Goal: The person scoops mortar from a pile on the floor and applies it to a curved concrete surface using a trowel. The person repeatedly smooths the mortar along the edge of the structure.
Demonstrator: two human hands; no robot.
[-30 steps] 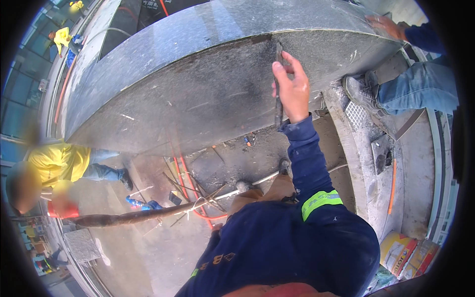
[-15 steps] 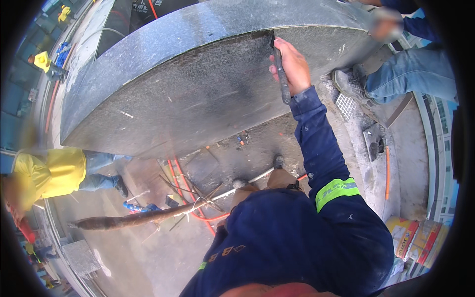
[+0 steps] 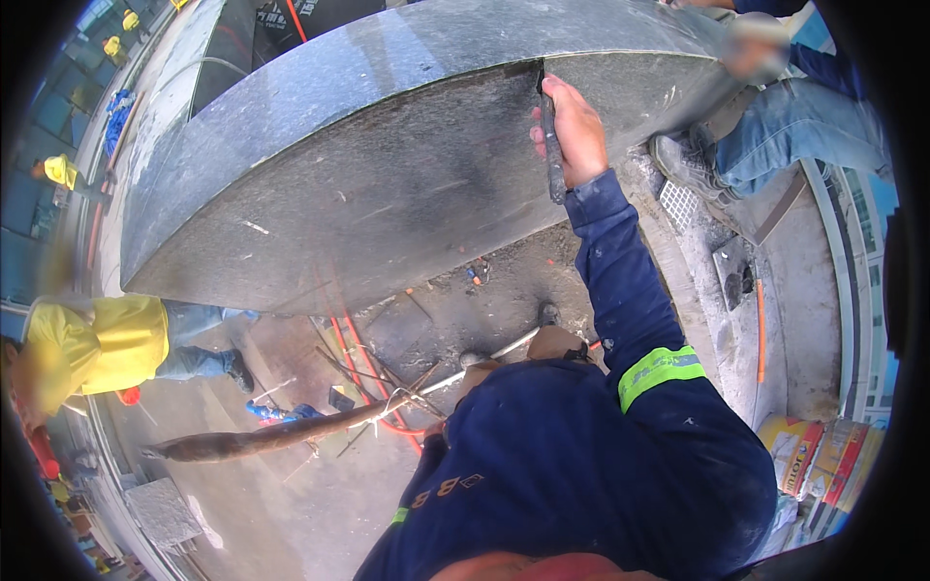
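Note:
In my right hand (image 3: 579,131) is a slim dark-grey tool (image 3: 554,160), coated in grime, its handle running down past my palm. My fingers are closed round it. The dark upper end meets the upright joint between two grey stone slabs (image 3: 387,184), just under the top ledge; its exact shape is hidden by my thumb and the dark stain there. A damp-looking dark patch spreads over the slab left of the joint. My left arm hangs by my body, and only a sliver of what may be my left hand (image 3: 436,428) shows, with its fingers hidden.
A person in jeans (image 3: 804,140) is close at the right. Another in a yellow top (image 3: 126,339) stands left. Orange conduits (image 3: 360,353), thin rods and a long brown pole (image 3: 242,443) lie low at my left. Paint buckets (image 3: 790,455) stand at lower right.
The view has shifted slightly. My right hand keeps its grip on the tool at the joint, with hardly any movement. A distant person in yellow at far left has moved.

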